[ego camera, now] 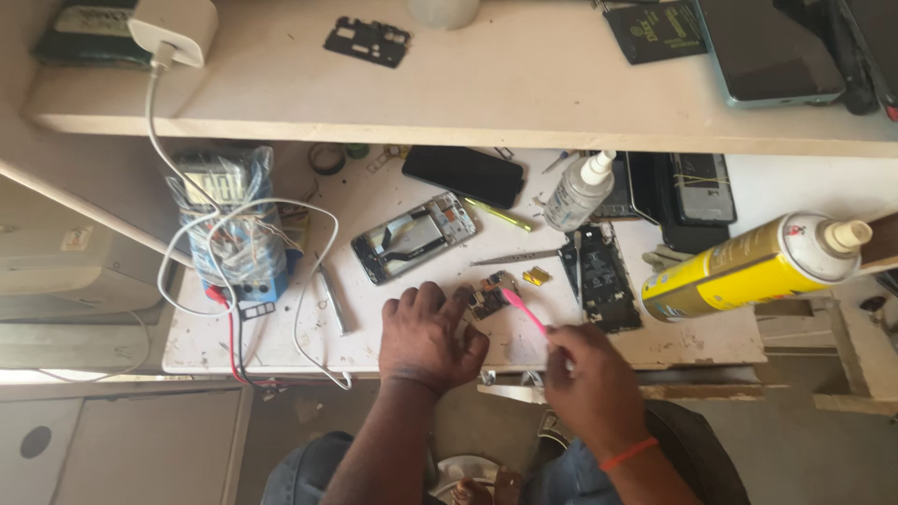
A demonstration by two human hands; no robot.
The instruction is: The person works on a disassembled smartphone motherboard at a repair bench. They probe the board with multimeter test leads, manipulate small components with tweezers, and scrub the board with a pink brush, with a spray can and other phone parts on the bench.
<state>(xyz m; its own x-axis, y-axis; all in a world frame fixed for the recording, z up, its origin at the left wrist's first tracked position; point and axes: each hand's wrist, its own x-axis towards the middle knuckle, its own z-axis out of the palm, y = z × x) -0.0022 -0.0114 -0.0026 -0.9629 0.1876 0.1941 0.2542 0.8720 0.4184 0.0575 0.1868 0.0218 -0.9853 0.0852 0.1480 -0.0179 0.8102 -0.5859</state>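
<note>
Head view looks down on a white bench (281,341) with a shelf (524,103) running across the far side. At the right, a yellow spray can (748,266) lies on its side, nozzle to the right, its bottom end just beside an open phone frame (603,276). A second opened phone (414,237) lies left of centre, a dark phone (465,175) beyond it, and a clear spray bottle (580,194) stands between the dark phone and the frame. At the left a meter in a plastic bag (229,224) sits tangled in white cable (243,210). Tweezers (519,256) lie between the two opened phones. The left hand (426,337) rests flat on the near edge, fingers spread, fingertips pinning a small circuit board (488,297). The right hand (589,374) is closed round the handle of a pink brush (524,311), whose head touches the board's right edge. A tiny gold part (536,275) lies just beyond the board. As I judge it, a hard stroke could flick the board out from under the fingertips, or sweep the gold part off towards the frame where it would be hard to find. Bristles could also catch a small component on the board. The can, lying on its side, could roll into the frame if the bench is jolted.
</note>
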